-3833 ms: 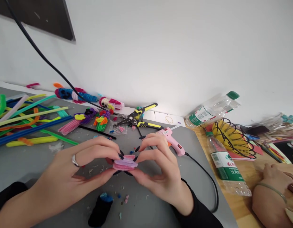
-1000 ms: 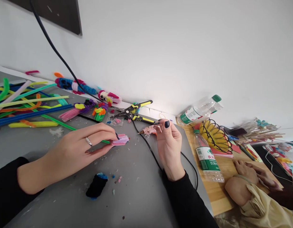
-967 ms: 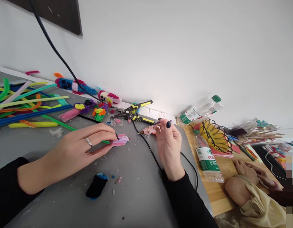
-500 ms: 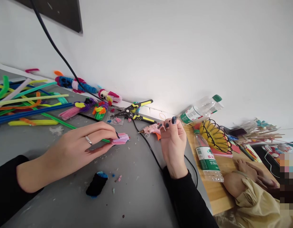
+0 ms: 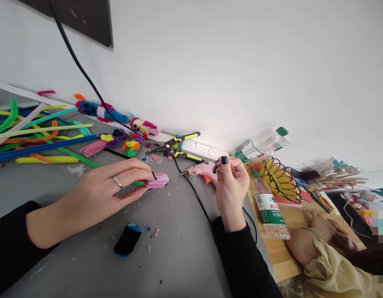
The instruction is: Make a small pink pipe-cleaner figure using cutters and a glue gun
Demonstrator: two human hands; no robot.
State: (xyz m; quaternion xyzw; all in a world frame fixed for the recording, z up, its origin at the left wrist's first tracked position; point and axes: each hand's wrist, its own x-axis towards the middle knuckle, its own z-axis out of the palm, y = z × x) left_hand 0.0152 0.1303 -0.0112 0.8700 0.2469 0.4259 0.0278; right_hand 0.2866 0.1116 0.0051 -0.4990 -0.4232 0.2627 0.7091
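My left hand (image 5: 101,192) rests low over the grey table, its fingers closed on a short bundle of pink and lavender pipe cleaners (image 5: 159,181). My right hand (image 5: 231,188) is raised, palm side showing, with thumb and fingertips pinched together. Whatever may be between those fingertips is too small to make out. Just behind that hand lies a pink glue gun (image 5: 201,169) with an orange trigger, partly hidden by it. A black fuzzy piece with blue edges (image 5: 128,240) lies in front of my left hand.
Loose coloured pipe cleaners (image 5: 39,140) spread over the left side. Wire strippers (image 5: 175,147) and several pipe-cleaner figures (image 5: 112,138) lie along the wall. A black cable crosses the table. Plastic bottles (image 5: 270,211), a yellow wire basket (image 5: 280,180) and another person's arm (image 5: 318,236) are at right.
My right hand has moved slightly right and turned, its fingers drawn closer together, uncovering more of the glue gun. The left hand keeps its hold on the bundle. The view has shifted slightly.
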